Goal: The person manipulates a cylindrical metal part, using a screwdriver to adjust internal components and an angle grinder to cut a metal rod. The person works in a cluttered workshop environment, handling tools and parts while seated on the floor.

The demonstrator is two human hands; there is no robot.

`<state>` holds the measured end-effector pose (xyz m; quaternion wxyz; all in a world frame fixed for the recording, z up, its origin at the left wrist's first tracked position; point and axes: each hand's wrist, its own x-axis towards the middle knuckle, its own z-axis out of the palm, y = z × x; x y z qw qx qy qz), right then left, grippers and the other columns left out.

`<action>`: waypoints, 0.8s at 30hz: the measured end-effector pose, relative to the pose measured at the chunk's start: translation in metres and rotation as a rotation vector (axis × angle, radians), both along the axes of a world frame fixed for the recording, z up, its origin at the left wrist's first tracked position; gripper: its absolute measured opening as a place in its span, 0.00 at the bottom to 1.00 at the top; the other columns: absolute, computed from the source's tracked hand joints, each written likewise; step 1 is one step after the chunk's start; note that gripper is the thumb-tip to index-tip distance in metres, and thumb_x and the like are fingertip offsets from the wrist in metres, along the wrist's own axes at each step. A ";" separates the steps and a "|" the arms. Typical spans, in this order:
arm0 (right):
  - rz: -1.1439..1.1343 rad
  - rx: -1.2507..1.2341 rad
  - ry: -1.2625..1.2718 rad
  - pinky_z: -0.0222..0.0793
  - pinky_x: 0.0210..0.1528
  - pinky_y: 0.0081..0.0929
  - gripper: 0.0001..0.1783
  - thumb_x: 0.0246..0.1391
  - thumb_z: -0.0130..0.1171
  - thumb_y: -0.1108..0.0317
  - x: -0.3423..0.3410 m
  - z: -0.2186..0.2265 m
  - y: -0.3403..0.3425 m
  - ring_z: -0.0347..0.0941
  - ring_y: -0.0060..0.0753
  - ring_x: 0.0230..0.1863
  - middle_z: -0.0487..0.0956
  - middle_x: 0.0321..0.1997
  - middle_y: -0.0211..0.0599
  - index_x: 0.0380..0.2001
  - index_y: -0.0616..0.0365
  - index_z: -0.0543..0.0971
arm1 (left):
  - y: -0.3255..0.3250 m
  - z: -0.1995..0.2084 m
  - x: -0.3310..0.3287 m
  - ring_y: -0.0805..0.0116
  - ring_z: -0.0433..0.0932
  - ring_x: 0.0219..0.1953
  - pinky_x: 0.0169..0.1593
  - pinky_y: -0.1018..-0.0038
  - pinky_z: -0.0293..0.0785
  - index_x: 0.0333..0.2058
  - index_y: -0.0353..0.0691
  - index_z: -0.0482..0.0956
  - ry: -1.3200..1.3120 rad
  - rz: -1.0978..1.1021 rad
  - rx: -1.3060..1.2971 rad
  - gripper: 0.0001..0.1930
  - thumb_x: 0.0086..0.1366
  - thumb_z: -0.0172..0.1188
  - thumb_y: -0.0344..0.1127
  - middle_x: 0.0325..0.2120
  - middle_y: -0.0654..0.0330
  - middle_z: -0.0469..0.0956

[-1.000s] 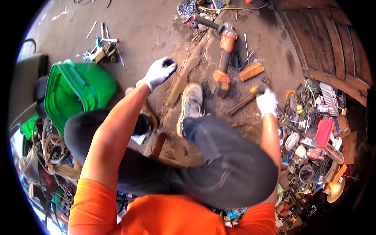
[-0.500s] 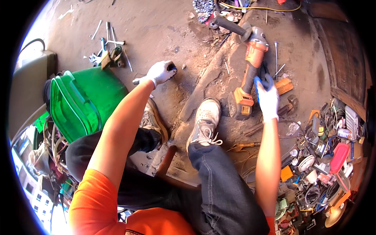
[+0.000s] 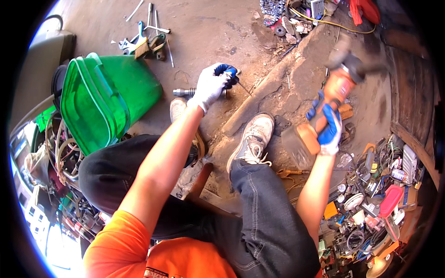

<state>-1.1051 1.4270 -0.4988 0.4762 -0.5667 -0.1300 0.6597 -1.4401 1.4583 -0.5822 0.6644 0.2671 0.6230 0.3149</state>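
Note:
In my right hand (image 3: 331, 129), gloved in white and blue, is an orange and black cordless angle grinder (image 3: 338, 87), gripped round its body. It is raised and tilted, with head and side handle smeared by motion. My left hand (image 3: 214, 84), gloved alike, is closed above the floor. What its curled fingers hold is mostly hidden; a thin rod (image 3: 244, 88) shows beside the fingertips, but I cannot tell whether it is held. A dark grey metal cylinder (image 3: 183, 92) lies next to the left wrist, running partly behind it.
A green plastic bin (image 3: 139, 83) lies on its side at the left. Brushes (image 3: 143, 46) and metal rods (image 3: 149, 16) lie beyond it. A heap of tools and parts (image 3: 366, 194) fills the right. A raised stone edge (image 3: 259, 85) crosses the dirty floor, near my shoe (image 3: 252, 134).
My right hand has taken hold of the angle grinder and lifted it, swinging its head to the right. My left hand has moved slightly right. The whole view has shifted a little.

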 end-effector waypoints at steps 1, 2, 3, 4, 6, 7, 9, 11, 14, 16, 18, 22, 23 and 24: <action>0.039 0.044 0.109 0.76 0.41 0.35 0.38 0.57 0.66 0.59 0.002 0.007 -0.010 0.77 0.36 0.37 0.78 0.40 0.37 0.65 0.65 0.65 | -0.007 0.005 0.001 0.72 0.82 0.32 0.37 0.77 0.80 0.45 0.34 0.80 -0.126 0.068 -0.019 0.12 0.70 0.61 0.37 0.31 0.58 0.83; 0.035 0.007 0.165 0.76 0.38 0.34 0.35 0.57 0.67 0.60 0.002 0.013 -0.015 0.77 0.36 0.34 0.77 0.37 0.36 0.63 0.65 0.68 | -0.010 0.009 0.002 0.72 0.82 0.32 0.36 0.76 0.80 0.45 0.34 0.80 -0.126 0.082 -0.021 0.13 0.70 0.62 0.37 0.31 0.58 0.83; 0.058 -0.021 0.060 0.76 0.37 0.34 0.33 0.57 0.66 0.62 0.001 0.015 -0.016 0.77 0.36 0.32 0.77 0.36 0.36 0.61 0.66 0.69 | -0.012 0.015 0.006 0.72 0.81 0.31 0.36 0.76 0.80 0.45 0.34 0.80 -0.143 0.094 -0.027 0.13 0.70 0.62 0.37 0.31 0.58 0.82; 0.082 -0.049 -0.045 0.76 0.35 0.34 0.31 0.57 0.65 0.65 0.000 0.016 -0.018 0.77 0.36 0.30 0.77 0.35 0.36 0.60 0.67 0.70 | -0.013 0.021 0.009 0.72 0.81 0.31 0.36 0.76 0.80 0.46 0.34 0.80 -0.161 0.106 -0.032 0.13 0.70 0.62 0.37 0.31 0.58 0.82; 0.140 -0.053 -0.249 0.76 0.32 0.34 0.29 0.56 0.63 0.68 -0.006 0.020 -0.019 0.76 0.35 0.27 0.76 0.32 0.35 0.59 0.68 0.70 | -0.017 0.035 0.013 0.73 0.80 0.29 0.34 0.77 0.79 0.46 0.33 0.80 -0.167 0.119 -0.007 0.15 0.67 0.65 0.38 0.30 0.59 0.82; 0.172 -0.053 -0.350 0.76 0.30 0.34 0.28 0.56 0.62 0.70 -0.009 0.023 -0.018 0.75 0.35 0.25 0.76 0.31 0.34 0.59 0.69 0.71 | -0.018 0.039 0.016 0.73 0.80 0.29 0.33 0.77 0.79 0.46 0.33 0.80 -0.072 0.110 0.015 0.16 0.65 0.67 0.37 0.30 0.59 0.82; 0.202 -0.059 -0.333 0.75 0.29 0.35 0.28 0.55 0.61 0.71 -0.015 0.032 -0.012 0.75 0.34 0.25 0.75 0.30 0.35 0.59 0.70 0.70 | -0.015 0.054 0.021 0.75 0.80 0.27 0.31 0.79 0.78 0.44 0.31 0.80 0.058 0.120 -0.003 0.17 0.61 0.71 0.36 0.29 0.59 0.82; 0.255 0.004 -0.277 0.75 0.28 0.34 0.28 0.56 0.59 0.70 -0.022 0.049 -0.009 0.73 0.33 0.24 0.74 0.29 0.35 0.59 0.71 0.70 | -0.018 0.067 0.018 0.76 0.79 0.26 0.30 0.80 0.78 0.43 0.31 0.80 -0.034 0.159 -0.054 0.16 0.61 0.71 0.35 0.28 0.59 0.82; 0.228 0.071 -0.194 0.74 0.31 0.31 0.29 0.58 0.57 0.67 -0.036 0.076 -0.015 0.72 0.32 0.24 0.74 0.29 0.34 0.60 0.73 0.69 | -0.023 0.075 0.015 0.78 0.77 0.24 0.28 0.80 0.76 0.38 0.32 0.81 -0.060 0.201 -0.086 0.14 0.62 0.70 0.37 0.27 0.61 0.82; 0.310 0.037 -0.302 0.74 0.32 0.31 0.29 0.59 0.58 0.67 -0.035 0.075 -0.018 0.73 0.31 0.24 0.75 0.28 0.35 0.60 0.73 0.69 | -0.024 0.078 0.010 0.79 0.76 0.24 0.27 0.80 0.76 0.35 0.34 0.82 -0.025 0.214 -0.078 0.12 0.62 0.69 0.38 0.27 0.61 0.82; 0.369 0.022 -0.408 0.73 0.30 0.29 0.27 0.60 0.59 0.67 -0.032 0.070 -0.024 0.74 0.31 0.24 0.76 0.27 0.36 0.58 0.72 0.70 | -0.025 0.081 0.008 0.78 0.77 0.25 0.27 0.80 0.76 0.34 0.35 0.82 0.029 0.191 -0.049 0.12 0.63 0.68 0.39 0.28 0.61 0.82; 0.310 -0.098 -0.383 0.73 0.23 0.32 0.19 0.57 0.62 0.74 -0.057 0.063 -0.047 0.74 0.33 0.20 0.77 0.25 0.37 0.50 0.69 0.74 | -0.033 0.086 0.013 0.77 0.78 0.30 0.29 0.78 0.77 0.38 0.33 0.80 -0.173 0.324 -0.065 0.11 0.68 0.63 0.38 0.29 0.61 0.81; 0.327 -0.124 -0.405 0.73 0.24 0.32 0.16 0.56 0.62 0.74 -0.059 0.054 -0.052 0.74 0.33 0.20 0.77 0.25 0.38 0.47 0.68 0.75 | -0.038 0.082 0.013 0.76 0.78 0.30 0.30 0.78 0.78 0.41 0.33 0.79 -0.205 0.349 -0.056 0.11 0.69 0.62 0.36 0.30 0.60 0.81; 0.341 -0.149 -0.419 0.73 0.24 0.31 0.13 0.56 0.62 0.74 -0.062 0.044 -0.057 0.75 0.34 0.21 0.78 0.26 0.39 0.44 0.67 0.76 | -0.041 0.079 0.010 0.76 0.79 0.31 0.32 0.77 0.78 0.43 0.32 0.79 -0.228 0.372 -0.045 0.11 0.69 0.61 0.35 0.31 0.60 0.81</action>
